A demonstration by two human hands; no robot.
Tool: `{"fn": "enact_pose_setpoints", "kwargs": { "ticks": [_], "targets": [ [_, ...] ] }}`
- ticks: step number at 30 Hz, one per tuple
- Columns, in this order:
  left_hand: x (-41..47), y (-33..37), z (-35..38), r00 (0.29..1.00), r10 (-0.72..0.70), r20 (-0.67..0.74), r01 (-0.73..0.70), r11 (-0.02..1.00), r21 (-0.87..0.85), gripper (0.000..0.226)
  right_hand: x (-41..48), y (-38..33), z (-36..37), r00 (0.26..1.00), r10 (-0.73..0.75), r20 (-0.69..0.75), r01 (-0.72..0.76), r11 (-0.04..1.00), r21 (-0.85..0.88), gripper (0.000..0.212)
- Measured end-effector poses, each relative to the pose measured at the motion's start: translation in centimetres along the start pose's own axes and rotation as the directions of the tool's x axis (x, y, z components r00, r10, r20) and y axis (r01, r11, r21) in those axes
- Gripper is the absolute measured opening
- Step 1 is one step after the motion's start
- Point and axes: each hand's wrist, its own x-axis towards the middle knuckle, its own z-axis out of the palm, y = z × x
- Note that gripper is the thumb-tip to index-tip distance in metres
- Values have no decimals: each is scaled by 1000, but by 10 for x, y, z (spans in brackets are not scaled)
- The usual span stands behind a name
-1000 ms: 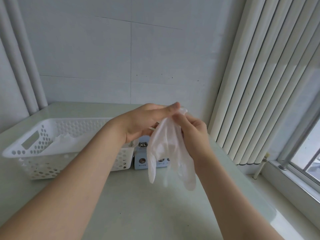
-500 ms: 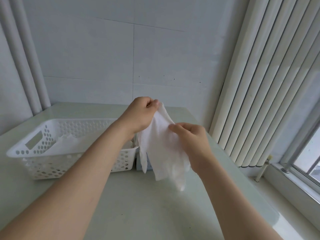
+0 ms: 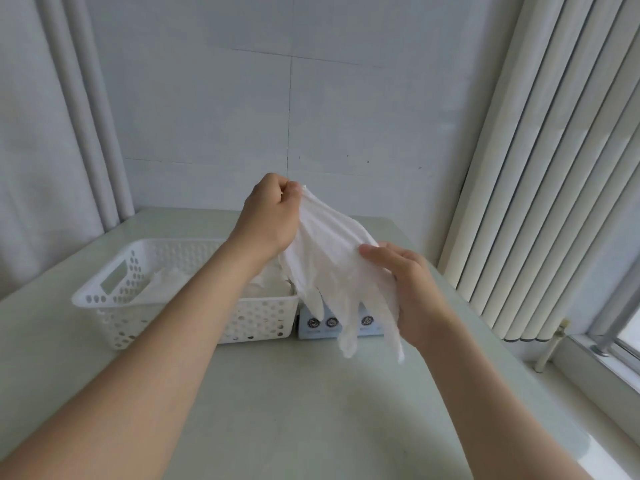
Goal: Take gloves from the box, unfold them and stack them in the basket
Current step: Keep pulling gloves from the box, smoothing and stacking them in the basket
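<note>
A thin white glove (image 3: 332,265) hangs spread out in the air above the table, its fingers pointing down. My left hand (image 3: 270,216) pinches the glove's upper cuff corner. My right hand (image 3: 408,289) pinches the other cuff edge lower and to the right. Behind the glove, a light blue glove box (image 3: 313,322) stands on the table, mostly hidden. To its left sits a white perforated basket (image 3: 114,289) with white gloves (image 3: 166,278) lying inside.
The pale green table (image 3: 311,410) runs to the wall at the back. Vertical blinds (image 3: 554,168) and a window sill (image 3: 588,358) are on the right. Two white pipes (image 3: 86,116) stand at the back left.
Both hands have pulled apart, left up and right down to the right, and the glove has gone from bunched to spread flat between them.
</note>
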Motion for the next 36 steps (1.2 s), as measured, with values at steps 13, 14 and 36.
{"fn": "enact_pose_setpoints", "kwargs": {
  "ticks": [13,14,36],
  "targets": [
    [-9,-63,-54,990,-31,-135,48,991,127,20,25,7,56,999,-30,-22,27,991,-129,28],
    [-10,-67,-59,990,-41,-138,61,987,148,20,31,5,61,999,-37,-23,33,985,-172,28],
    [-20,-102,-127,961,-220,-166,262,547,795,32,109,30,143,903,-234,362,364,-35,-931,36]
  ]
}}
